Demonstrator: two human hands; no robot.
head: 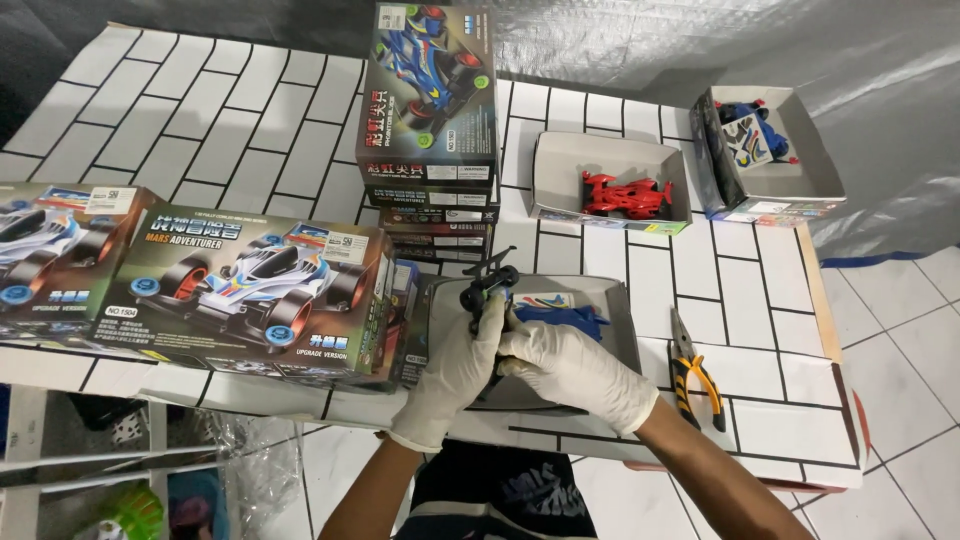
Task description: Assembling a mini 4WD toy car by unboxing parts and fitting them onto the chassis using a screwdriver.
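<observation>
Both my hands wear white gloves and meet over an open grey box tray (pixel 618 325) at the table's near edge. My left hand (pixel 455 375) grips a small black toy-car chassis (pixel 487 285) with blue-hubbed wheels, held upright. My right hand (pixel 572 370) closes on the lower part of the same chassis, beside my left. A blue car body shell (pixel 565 318) and a sticker sheet (pixel 545 299) lie in the tray behind my fingers.
Yellow-handled pliers (pixel 692 372) lie right of the tray. Toy-car kit boxes (pixel 255 290) stand at the left, with a stack of them (pixel 430 110) behind. Two open boxes at the back hold a red car (pixel 625 195) and a blue-and-white car (pixel 752 135). The table edge runs just below my hands.
</observation>
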